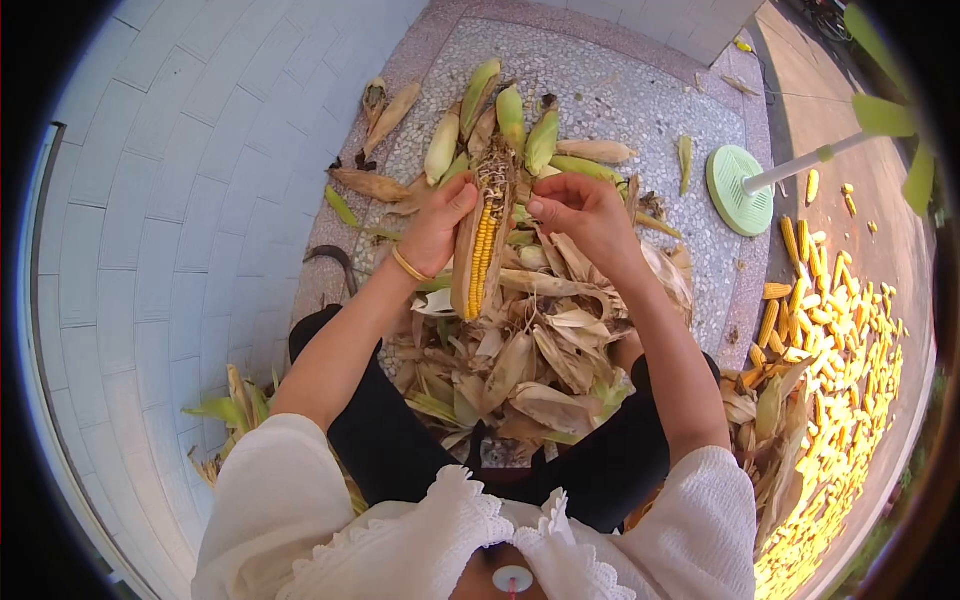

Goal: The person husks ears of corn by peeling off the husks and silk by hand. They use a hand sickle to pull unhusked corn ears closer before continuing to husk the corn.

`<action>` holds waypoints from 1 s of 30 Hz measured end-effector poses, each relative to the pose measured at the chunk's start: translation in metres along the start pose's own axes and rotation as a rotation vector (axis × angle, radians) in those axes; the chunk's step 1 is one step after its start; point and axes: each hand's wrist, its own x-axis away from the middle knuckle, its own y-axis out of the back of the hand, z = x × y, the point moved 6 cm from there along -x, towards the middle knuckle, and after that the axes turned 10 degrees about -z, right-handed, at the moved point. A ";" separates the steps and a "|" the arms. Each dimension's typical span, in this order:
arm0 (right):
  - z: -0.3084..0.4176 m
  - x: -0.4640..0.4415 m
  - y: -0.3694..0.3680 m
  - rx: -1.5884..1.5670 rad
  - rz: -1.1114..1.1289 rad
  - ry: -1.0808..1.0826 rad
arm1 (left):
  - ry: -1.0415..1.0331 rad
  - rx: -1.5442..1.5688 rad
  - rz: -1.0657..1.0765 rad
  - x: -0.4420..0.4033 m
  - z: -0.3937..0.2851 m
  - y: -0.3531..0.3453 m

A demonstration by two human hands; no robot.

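Observation:
My left hand (440, 222) is closed around the side of a partly husked ear of corn (483, 255). Yellow kernels show along its lower half, with pale silk and dark, patchy matter toward the far end and dry husk at both sides. Close to the ear's right edge, the thumb and fingers of my right hand (583, 218) are pinched together; what lies between them, if anything, is too small to make out. Several unhusked ears (510, 118) lie just beyond my hands. Below the ear spreads a pile of dry husks (530, 365), between my legs.
A tiled wall (150, 200) rises on the left. A curved dark tool (335, 262) lies near it. At the right stands a fan with a green round base (738, 190). Husked yellow cobs (830, 370) cover the ground beyond, and more husks (770, 420) lie by my right side.

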 end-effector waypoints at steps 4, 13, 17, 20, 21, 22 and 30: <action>0.013 0.006 0.003 0.216 -0.058 0.067 | 0.022 -0.082 0.062 0.000 0.021 -0.006; -0.013 0.011 0.009 0.020 -0.194 -0.123 | 0.014 -0.226 0.144 0.012 0.026 -0.028; -0.025 0.009 0.006 -0.156 -0.202 -0.156 | 0.039 -0.116 0.053 0.009 0.027 -0.026; -0.024 0.007 0.010 -0.312 -0.227 -0.169 | 0.093 0.098 -0.089 -0.008 0.028 0.004; -0.017 0.007 0.010 -0.363 -0.238 -0.116 | 0.073 0.146 -0.129 -0.012 0.023 0.010; -0.012 0.006 0.010 -0.416 -0.249 -0.062 | 0.052 0.193 -0.168 -0.014 0.020 0.017; -0.019 0.019 -0.004 -0.255 0.149 -0.103 | -0.051 0.404 -0.405 -0.038 -0.004 0.104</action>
